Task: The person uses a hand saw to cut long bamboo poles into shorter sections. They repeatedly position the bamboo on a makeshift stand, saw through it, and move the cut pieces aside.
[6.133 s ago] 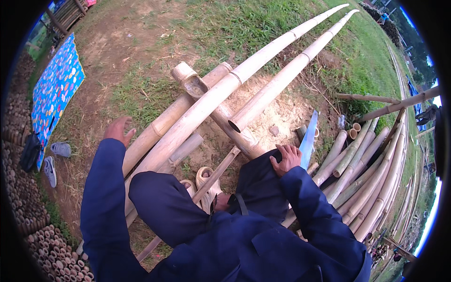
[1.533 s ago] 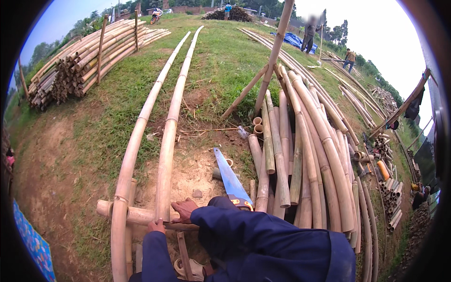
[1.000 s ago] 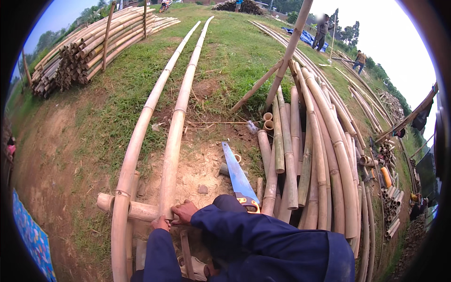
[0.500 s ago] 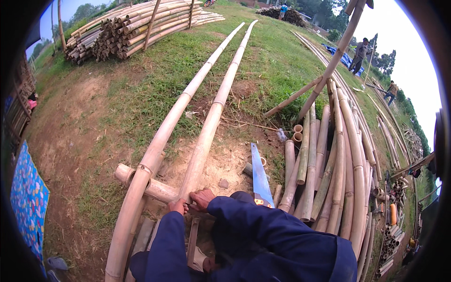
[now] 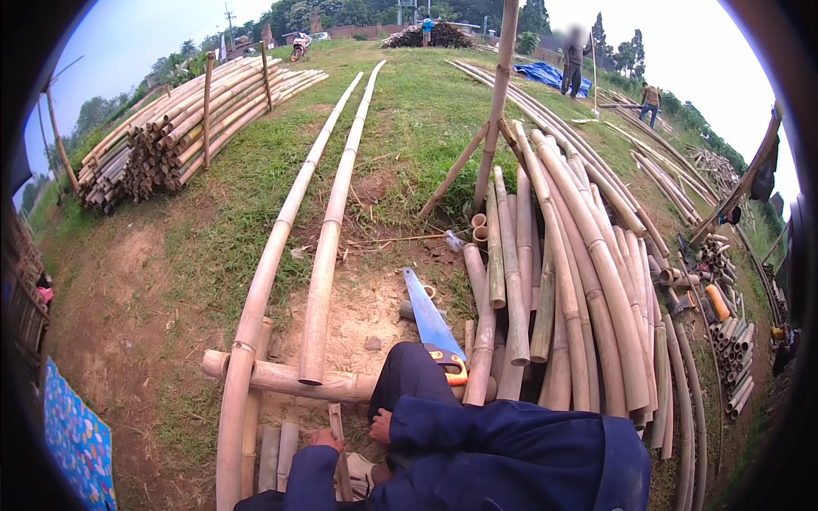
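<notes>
My left hand [image 5: 325, 439] is low, its fingers curled beside a narrow upright piece of bamboo [image 5: 336, 419]; what they close on, if anything, is hidden. My right hand [image 5: 381, 426] is by the inner side of my raised knee, fingers folded and partly covered. Ahead, a long bamboo pole [image 5: 319, 289] rests its near end on a thick bamboo crosspiece [image 5: 294, 381]. A second long pole [image 5: 256, 315] crosses the same support further left. A handsaw [image 5: 430, 315] with blue blade and orange handle leans beside my right knee.
Cut bamboo lengths [image 5: 588, 289] lean in a heap at right, near a slanting bamboo post [image 5: 497, 111]. A large bamboo stack [image 5: 170, 132] stands far left. Blue patterned cloth [image 5: 77, 434] hangs at lower left. Two people [image 5: 573, 68] are at far right, another far ahead.
Both hands have left the pole's near end and dropped back toward my knees. The view has tilted up and shifted, showing more background. The saw still leans beside my knee.
</notes>
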### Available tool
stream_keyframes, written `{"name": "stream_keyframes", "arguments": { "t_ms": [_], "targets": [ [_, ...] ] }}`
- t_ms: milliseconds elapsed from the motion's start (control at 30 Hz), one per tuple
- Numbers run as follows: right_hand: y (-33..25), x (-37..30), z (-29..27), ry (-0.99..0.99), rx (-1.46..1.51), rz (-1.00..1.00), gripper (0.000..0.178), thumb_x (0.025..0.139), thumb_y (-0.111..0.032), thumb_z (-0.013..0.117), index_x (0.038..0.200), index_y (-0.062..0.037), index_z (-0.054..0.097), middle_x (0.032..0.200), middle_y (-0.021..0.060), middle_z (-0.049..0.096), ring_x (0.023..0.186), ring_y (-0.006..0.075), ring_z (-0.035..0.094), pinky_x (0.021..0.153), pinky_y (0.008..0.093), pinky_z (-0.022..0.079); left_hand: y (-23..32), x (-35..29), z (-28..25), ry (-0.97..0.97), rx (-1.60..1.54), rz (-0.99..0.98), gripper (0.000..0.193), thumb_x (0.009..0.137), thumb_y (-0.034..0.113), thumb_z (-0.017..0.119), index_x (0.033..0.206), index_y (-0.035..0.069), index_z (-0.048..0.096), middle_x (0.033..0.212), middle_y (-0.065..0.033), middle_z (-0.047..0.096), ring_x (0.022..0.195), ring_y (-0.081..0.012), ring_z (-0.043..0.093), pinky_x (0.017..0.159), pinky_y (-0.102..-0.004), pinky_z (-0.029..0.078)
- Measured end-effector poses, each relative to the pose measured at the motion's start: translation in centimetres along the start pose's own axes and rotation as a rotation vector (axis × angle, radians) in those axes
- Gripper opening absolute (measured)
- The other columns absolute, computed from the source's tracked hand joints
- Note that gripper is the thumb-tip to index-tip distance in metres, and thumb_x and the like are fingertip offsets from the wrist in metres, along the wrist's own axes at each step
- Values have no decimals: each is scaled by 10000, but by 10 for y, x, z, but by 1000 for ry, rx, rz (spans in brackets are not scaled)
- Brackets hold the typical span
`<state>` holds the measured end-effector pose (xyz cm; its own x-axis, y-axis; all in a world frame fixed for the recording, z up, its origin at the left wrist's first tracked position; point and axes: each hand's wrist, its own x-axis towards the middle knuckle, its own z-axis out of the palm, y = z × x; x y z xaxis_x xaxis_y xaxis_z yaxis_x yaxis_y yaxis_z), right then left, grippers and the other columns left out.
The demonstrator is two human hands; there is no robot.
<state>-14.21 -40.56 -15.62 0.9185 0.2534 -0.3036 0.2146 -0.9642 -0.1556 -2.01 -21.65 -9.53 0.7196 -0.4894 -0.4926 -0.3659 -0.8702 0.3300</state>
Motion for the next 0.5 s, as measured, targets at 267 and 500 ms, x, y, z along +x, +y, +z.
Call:
{"name": "stream_keyframes", "arguments": {
  "t_ms": [267,500],
  "targets": [
    [-21,3,-41,-28,78,-169,334,758,-384,788,967,-130,732,894,93,757,892,278,743,779,469,458,-52,-43,56,-78,4,-355,836,716,453,890,1368,39,570,1471,-277,497,1393,-434,462,1150,-516,406],
    [-57,-3,-93,35,82,-258,415,728,-407,821,972,-87,720,917,134,759,912,326,745,820,489,480,-108,-59,78,80,52,-358,562,803,355,823,1251,58,662,1379,-278,583,1287,-441,577,1053,-506,503]
  ]
}}
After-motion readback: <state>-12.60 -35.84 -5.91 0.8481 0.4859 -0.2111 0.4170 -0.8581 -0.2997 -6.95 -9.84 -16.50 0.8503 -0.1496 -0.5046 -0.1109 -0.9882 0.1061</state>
